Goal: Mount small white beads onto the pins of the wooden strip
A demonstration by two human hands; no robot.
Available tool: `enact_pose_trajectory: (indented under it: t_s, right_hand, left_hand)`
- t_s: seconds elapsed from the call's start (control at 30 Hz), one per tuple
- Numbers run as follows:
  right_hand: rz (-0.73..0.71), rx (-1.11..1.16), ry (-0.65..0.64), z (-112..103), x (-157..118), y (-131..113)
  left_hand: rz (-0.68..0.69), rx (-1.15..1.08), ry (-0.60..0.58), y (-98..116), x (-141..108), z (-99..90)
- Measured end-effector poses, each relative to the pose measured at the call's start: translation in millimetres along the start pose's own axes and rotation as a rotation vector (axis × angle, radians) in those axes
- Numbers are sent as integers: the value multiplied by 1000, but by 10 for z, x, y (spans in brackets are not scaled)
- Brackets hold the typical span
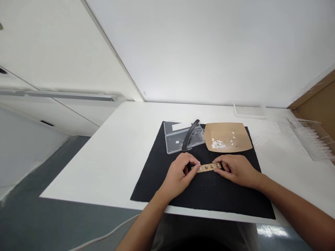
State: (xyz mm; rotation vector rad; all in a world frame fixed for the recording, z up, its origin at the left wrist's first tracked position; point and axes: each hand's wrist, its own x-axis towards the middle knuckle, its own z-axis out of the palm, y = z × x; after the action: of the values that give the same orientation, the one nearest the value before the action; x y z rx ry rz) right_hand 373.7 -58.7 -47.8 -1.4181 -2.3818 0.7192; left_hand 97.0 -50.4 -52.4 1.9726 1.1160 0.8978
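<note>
A narrow tan strip (208,168) lies over the black mat, with several small shiny round pieces in a row along it and a whitish one near its left end. My right hand (234,169) grips the strip's right end between thumb and fingers. At the other end, my left hand (183,170) is closed in a pinch, a tiny white piece (199,163) showing at its fingertips; its exact kind is too small to make out. The left fingers partly cover that end of the strip.
Beyond the hands, a black curved nail file (190,135) lies across an open clear plastic box (172,144) holding small clear pieces. Beside it, a brown paper tray (243,134) holds white flakes. Clear plastic cases (310,139) stand at right. The black mat (151,184) covers part of the white table (104,167).
</note>
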Motion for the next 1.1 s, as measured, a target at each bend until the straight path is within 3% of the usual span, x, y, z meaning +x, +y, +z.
enact_pose_trajectory:
  t_s: [0.23, 0.5, 1.1]
  right_hand:
    - [-19, -15, -5, 29, -1, 37]
    - [-36, -19, 10, 36, -2, 39]
    - [-37, -32, 8, 28, -8, 25]
  left_hand:
    - [122, 28, -69, 7, 15, 24]
    - [139, 68, -108, -8, 23, 53]
    - [-75, 43, -40, -17, -17, 66]
